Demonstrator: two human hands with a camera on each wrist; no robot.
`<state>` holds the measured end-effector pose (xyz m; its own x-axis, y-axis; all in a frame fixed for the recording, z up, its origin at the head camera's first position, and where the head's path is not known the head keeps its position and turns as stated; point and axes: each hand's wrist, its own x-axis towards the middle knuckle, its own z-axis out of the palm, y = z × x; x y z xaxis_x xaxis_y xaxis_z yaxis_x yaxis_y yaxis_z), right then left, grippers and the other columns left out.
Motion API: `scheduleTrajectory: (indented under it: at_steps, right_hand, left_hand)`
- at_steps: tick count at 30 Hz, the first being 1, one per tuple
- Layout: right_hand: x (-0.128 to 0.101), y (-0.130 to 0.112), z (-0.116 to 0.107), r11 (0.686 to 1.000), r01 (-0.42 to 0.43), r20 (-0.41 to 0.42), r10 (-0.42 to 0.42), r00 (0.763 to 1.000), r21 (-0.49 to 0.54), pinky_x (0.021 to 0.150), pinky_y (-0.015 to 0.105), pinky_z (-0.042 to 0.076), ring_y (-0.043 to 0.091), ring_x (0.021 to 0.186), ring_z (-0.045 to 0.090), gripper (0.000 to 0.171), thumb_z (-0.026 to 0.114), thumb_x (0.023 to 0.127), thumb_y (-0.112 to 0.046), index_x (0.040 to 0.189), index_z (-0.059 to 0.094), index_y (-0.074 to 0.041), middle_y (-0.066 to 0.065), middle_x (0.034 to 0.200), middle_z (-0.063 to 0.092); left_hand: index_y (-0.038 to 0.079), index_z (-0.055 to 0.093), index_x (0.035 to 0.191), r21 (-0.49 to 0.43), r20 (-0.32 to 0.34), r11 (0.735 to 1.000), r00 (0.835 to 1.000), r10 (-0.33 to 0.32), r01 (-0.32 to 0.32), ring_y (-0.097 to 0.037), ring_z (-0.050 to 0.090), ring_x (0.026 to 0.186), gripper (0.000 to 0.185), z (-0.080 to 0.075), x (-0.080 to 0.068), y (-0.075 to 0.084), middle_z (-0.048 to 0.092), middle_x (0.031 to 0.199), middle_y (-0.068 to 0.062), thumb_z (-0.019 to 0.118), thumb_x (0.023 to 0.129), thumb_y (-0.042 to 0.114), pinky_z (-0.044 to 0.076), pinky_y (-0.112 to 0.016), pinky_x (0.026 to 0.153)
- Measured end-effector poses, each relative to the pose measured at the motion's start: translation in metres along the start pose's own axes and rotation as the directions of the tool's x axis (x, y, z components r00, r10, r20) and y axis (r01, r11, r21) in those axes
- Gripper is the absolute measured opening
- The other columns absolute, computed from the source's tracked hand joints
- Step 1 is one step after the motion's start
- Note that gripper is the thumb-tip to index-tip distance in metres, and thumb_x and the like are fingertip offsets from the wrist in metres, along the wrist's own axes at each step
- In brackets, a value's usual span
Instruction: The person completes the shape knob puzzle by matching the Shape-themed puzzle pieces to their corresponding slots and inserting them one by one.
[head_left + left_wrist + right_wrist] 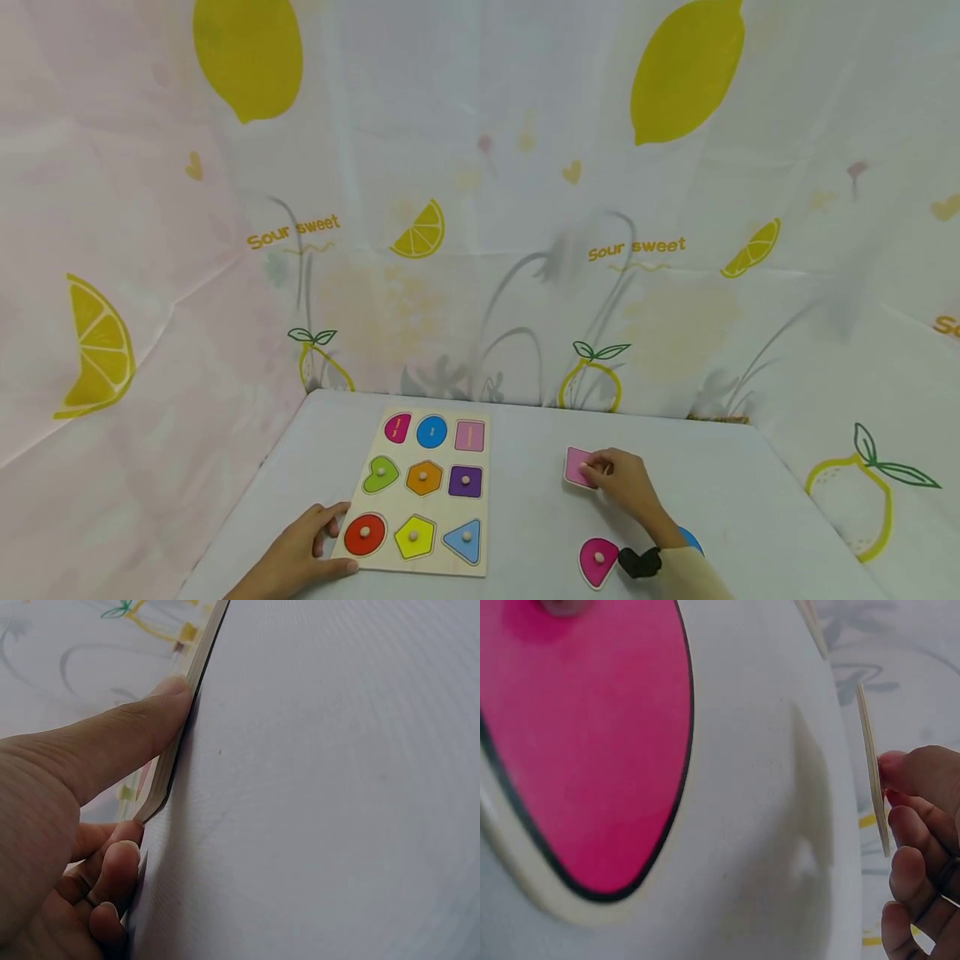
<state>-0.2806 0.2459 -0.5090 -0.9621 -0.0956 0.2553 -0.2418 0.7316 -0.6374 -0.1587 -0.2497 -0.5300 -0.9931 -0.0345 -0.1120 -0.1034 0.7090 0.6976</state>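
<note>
My right hand [626,483] pinches a pink square puzzle piece [576,467] by its face, above the white table. In the right wrist view that piece stands edge-on, a thin wooden edge [872,761] at the thumb and fingertips. My left hand [296,550] holds the near left corner of a wooden shape puzzle board [450,458], thumb on the near edge and fingers curled at the left side. Two lower rows hold knobbed shapes, among them a red circle [364,546]. The top row shows a magenta half-round, a blue circle and a pink square recess [470,446], all without knobs.
A magenta half-round piece [595,573] with a knob lies on the table [532,517], near my right wrist. Partly hidden behind that wrist is a blue piece [691,540]. Lemon-printed cloth [465,333] hangs behind the table and along its sides.
</note>
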Motion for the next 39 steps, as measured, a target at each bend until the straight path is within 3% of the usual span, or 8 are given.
scheduleTrajectory:
  at_steps: [12, 18, 28, 39]
  right_hand:
    - [0.009, -0.015, 0.01, 0.999, 0.046, 0.012, -0.047, 0.999, 0.01, 0.063, 0.025, 0.045, 0.013, 0.074, 0.054, 0.013, 0.084, 0.087, -0.018, 0.091, 0.077, -0.008, -0.007, 0.076, 0.063]
    - [0.014, -0.018, 0.018, 0.997, 0.07, 0.016, -0.071, 0.997, 0.03, 0.064, 0.025, 0.045, 0.012, 0.074, 0.054, 0.013, 0.084, 0.086, -0.018, 0.091, 0.077, -0.009, -0.007, 0.076, 0.063]
    - [0.023, -0.029, 0.032, 0.985, 0.166, -0.006, -0.166, 0.986, 0.036, 0.065, 0.026, 0.046, 0.007, 0.071, 0.053, 0.01, 0.084, 0.086, -0.017, 0.085, 0.077, -0.012, -0.011, 0.072, 0.06]
    - [0.036, -0.049, 0.054, 0.984, 0.173, 0.036, -0.175, 0.984, 0.049, 0.063, 0.025, 0.042, 0.007, 0.069, 0.051, 0.009, 0.083, 0.087, -0.017, 0.083, 0.077, -0.013, -0.011, 0.07, 0.057]
  left_hand:
    - [0.002, 0.06, 0.139, 0.014, -0.004, 0.999, 0.999, 0.039, -0.039, -0.016, 0.045, 0.074, 0.09, 0.001, -0.001, -0.001, 0.049, 0.093, 0.002, 0.098, 0.064, 0.034, 0.04, -0.024, 0.06]
    - [0.002, 0.061, 0.139, 0.013, -0.007, 1.0, 1.0, 0.016, -0.016, -0.017, 0.045, 0.073, 0.091, 0.002, 0.0, 0.001, 0.049, 0.092, 0.002, 0.099, 0.063, 0.034, 0.042, -0.024, 0.06]
    - [0.001, 0.06, 0.139, 0.019, 0.009, 0.999, 0.999, 0.03, -0.031, -0.016, 0.045, 0.074, 0.09, 0.002, 0.002, -0.001, 0.048, 0.094, 0.002, 0.098, 0.065, 0.036, 0.04, -0.024, 0.061]
    - [0.001, 0.059, 0.139, 0.038, 0.01, 0.997, 0.998, 0.068, -0.068, -0.013, 0.044, 0.074, 0.09, 0.0, -0.001, -0.004, 0.048, 0.094, 0.002, 0.097, 0.066, 0.038, 0.038, -0.025, 0.06]
